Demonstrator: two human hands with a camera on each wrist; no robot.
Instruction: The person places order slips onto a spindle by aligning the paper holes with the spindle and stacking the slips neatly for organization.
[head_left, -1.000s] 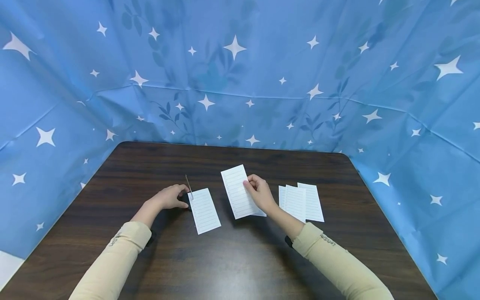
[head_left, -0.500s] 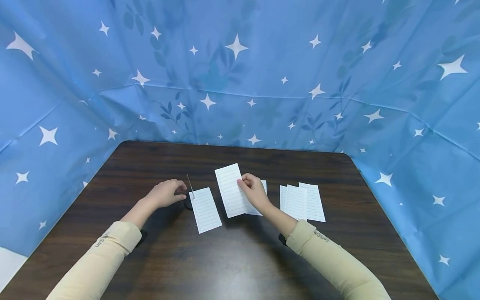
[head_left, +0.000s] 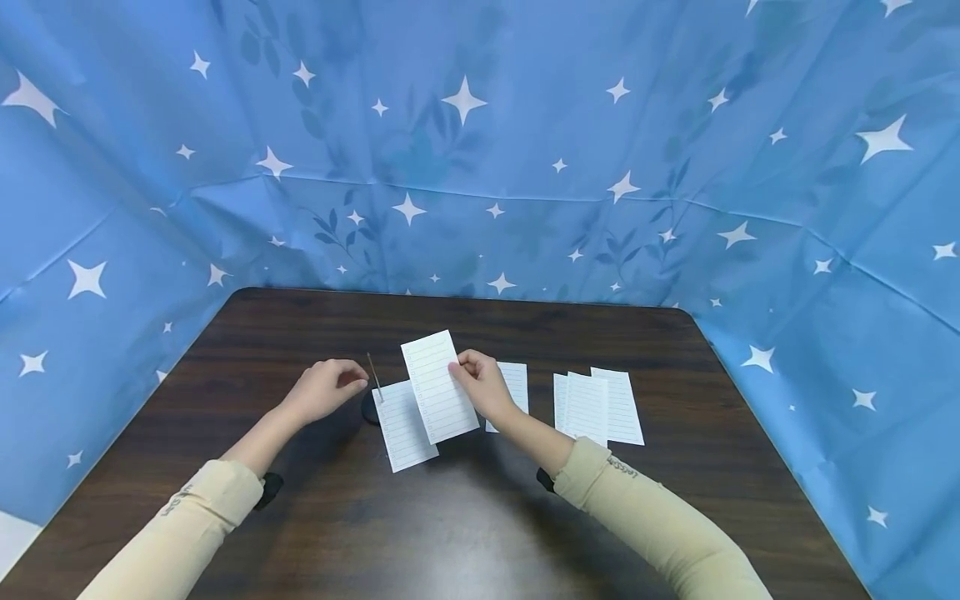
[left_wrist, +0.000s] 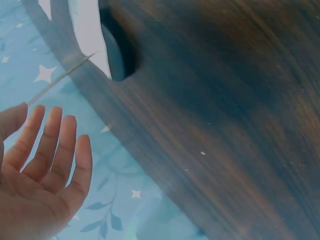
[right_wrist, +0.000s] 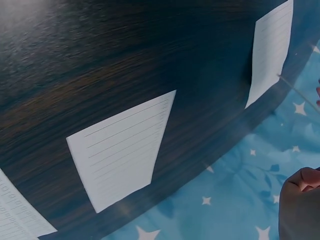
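A bill spike (head_left: 374, 375) stands on a black round base (left_wrist: 119, 52) toward the left of the table, with one lined sheet (head_left: 402, 433) pierced near its top corner. My left hand (head_left: 324, 390) is just left of the spike, fingers loosely bent and holding nothing; in the left wrist view the palm and fingers (left_wrist: 57, 145) show. My right hand (head_left: 486, 385) pinches the right edge of another lined sheet (head_left: 438, 387) between thumb and fingers. This raised sheet partly overlaps the pierced one in the head view. The right wrist view shows only part of my right hand (right_wrist: 302, 205).
A loose lined sheet (head_left: 516, 386) lies on the dark wooden table (head_left: 450, 533), partly behind my right hand. Farther right are several overlapping lined sheets (head_left: 588, 408). A blue star-patterned cloth (head_left: 480, 150) hangs behind the table.
My right hand has carried the held sheet left, over toward the spike, uncovering the loose sheet behind. My left hand has let go of the base area and drawn back slightly left.
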